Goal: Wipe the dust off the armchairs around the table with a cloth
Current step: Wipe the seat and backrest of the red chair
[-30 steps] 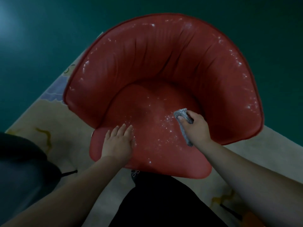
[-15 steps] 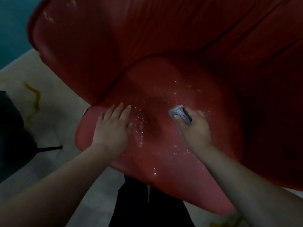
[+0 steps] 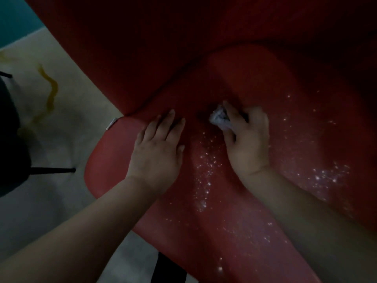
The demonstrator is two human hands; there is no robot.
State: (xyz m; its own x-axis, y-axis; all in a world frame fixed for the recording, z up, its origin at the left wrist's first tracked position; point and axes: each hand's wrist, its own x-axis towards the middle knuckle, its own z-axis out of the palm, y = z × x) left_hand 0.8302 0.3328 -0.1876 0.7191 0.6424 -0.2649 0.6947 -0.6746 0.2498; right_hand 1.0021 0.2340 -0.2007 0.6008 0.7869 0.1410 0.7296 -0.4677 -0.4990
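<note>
A red leather armchair [image 3: 255, 82] fills most of the head view, its seat speckled with white dust [image 3: 206, 170] between and right of my arms. My right hand [image 3: 247, 139] grips a small crumpled grey cloth [image 3: 220, 118] and presses it on the seat near the crease under the backrest. My left hand [image 3: 158, 149] rests flat on the seat's left front part, fingers straight, a short gap left of the cloth.
A pale rug [image 3: 61, 123] with a yellow squiggle lies on the floor to the left. A dark object [image 3: 10, 139] with a thin black leg [image 3: 53, 170] stands at the left edge. Teal floor [image 3: 16, 23] shows at top left.
The view has closed in on the seat. My right hand slid the cloth left and up toward the seat's back crease, nearer my left hand, which stays pressed on the seat.
</note>
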